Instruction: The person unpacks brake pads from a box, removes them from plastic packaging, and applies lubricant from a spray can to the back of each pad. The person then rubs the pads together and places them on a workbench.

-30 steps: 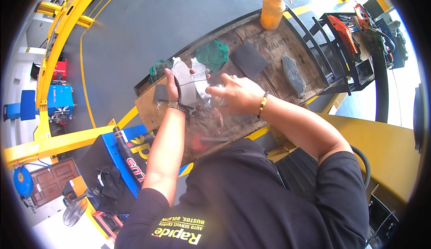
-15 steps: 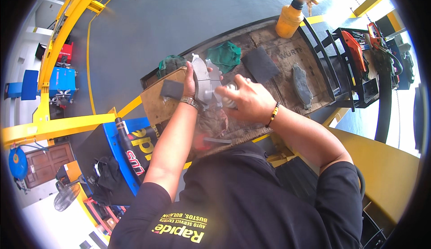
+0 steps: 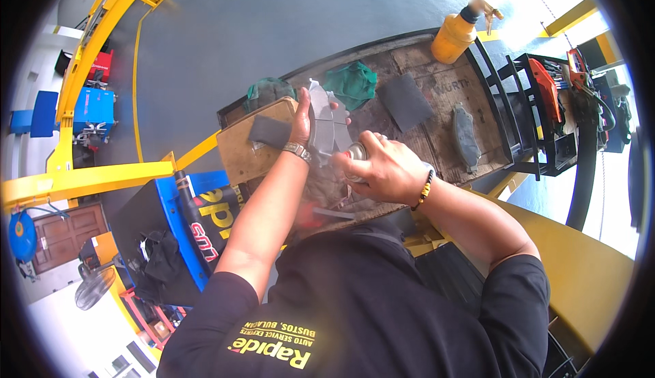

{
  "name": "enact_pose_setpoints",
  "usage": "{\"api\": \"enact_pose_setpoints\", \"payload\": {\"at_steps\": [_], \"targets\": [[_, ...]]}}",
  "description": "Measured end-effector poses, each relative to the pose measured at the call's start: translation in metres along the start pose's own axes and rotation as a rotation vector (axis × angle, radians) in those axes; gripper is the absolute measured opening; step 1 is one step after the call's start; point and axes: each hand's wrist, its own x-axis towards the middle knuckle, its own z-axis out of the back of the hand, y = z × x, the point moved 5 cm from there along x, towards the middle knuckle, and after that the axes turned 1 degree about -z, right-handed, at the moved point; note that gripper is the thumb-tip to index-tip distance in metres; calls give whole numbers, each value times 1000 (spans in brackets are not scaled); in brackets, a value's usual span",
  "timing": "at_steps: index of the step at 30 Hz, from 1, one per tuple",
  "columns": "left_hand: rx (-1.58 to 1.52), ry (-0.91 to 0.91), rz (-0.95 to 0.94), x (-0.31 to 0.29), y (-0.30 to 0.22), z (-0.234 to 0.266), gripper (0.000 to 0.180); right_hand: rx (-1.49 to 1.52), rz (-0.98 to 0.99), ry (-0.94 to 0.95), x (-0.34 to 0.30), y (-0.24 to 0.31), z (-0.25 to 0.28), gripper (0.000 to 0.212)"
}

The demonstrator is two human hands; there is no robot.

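Observation:
Two grey brake pads (image 3: 322, 120) lie side by side in my left hand (image 3: 300, 122), which is closed around them from the left and underneath. Just right of their near end, my right hand (image 3: 389, 170) grips a spray can (image 3: 357, 151), its top turned toward the pads. A hazy mist hangs around the near end of the pads. Most of the can is hidden behind my fingers. Another brake pad (image 3: 467, 138) rests on the wooden top of the cart, to the right of my hands.
The wooden cart top (image 3: 423, 142) has a dark rail at its right end. On it are a dark abrasive sheet (image 3: 406, 102), a green cloth (image 3: 351, 83), a yellow spray bottle (image 3: 454, 38) and a cardboard piece (image 3: 235, 156) bearing a dark pad (image 3: 269, 132). A tool rack (image 3: 549, 98) stands beyond.
My right hand with the spray can has drawn slightly nearer to me, leaving more of the pads' faces showing. The whole view has shifted a little; both hands keep their hold.

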Motion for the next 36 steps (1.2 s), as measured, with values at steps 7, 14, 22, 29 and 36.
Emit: {"api": "enact_pose_setpoints", "payload": {"at_steps": [7,14,22,29,36], "targets": [[57,22,-49,-6,1,-4,78,-69,-171,-256,20,-31,27,52],[66,51,-21,-7,5,-4,84,-93,-135,-267,20,-28,29,49],[-8,263,4,-28,-2,-17,73,-55,-253,-226,9,-36,21,50],[-84,227,-106,-51,-10,-20,75,-63,-264,-84,-3,-24,21,52],[0,185,-150,-59,-21,5,94,-98,-263,-133,4,-21,20,53]]}}
